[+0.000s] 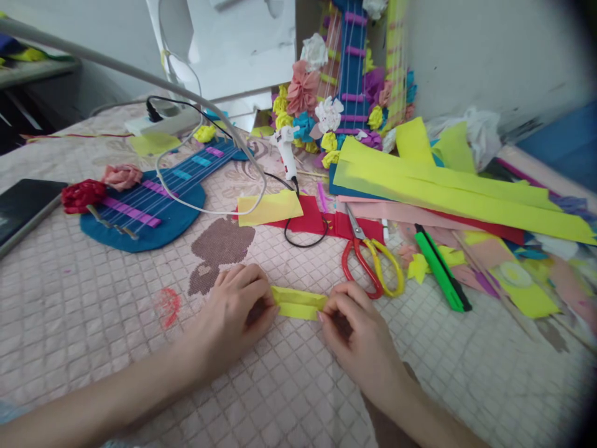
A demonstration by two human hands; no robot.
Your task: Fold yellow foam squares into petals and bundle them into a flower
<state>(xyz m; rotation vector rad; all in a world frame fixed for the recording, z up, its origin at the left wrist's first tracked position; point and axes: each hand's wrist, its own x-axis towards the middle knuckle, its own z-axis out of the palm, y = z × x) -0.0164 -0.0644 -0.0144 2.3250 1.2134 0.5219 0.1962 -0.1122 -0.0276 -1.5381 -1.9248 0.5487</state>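
Toward the worktop's [289, 379] near edge, folded yellow paper strip [301, 305].
Left grip [242, 305] and right grip [361, 326] pinch its ends; uneven pulling could tear it.

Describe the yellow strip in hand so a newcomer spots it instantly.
On the pale quilted tablecloth, find the bare left hand and right hand, lower middle. Between them runs a short, creased yellow strip; unlike the long, loose yellow sheets piled farther back, it is held at both ends.
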